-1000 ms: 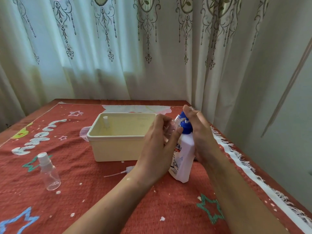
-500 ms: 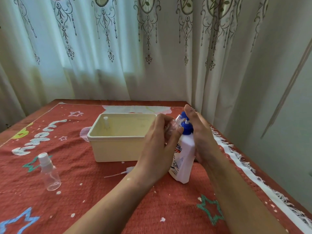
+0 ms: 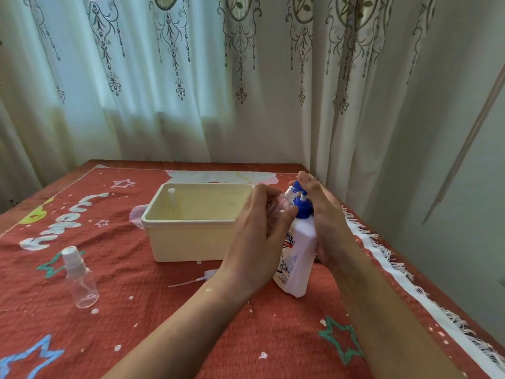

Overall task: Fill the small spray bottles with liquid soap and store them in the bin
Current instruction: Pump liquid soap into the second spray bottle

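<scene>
At middle right, a small clear bottle (image 3: 278, 207) was gripped by the left hand (image 3: 254, 242) against the blue pump (image 3: 303, 210) of the soap bottle (image 3: 299, 258), pressed by the flat right hand (image 3: 328, 228). Another bottle (image 3: 171, 196) was seen in the bin (image 3: 191, 242).

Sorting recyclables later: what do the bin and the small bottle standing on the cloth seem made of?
The bin: likely cream plastic, matte, with a moulded rim. The small bottle: clear, probably plastic; the cloth shows through it.
</scene>
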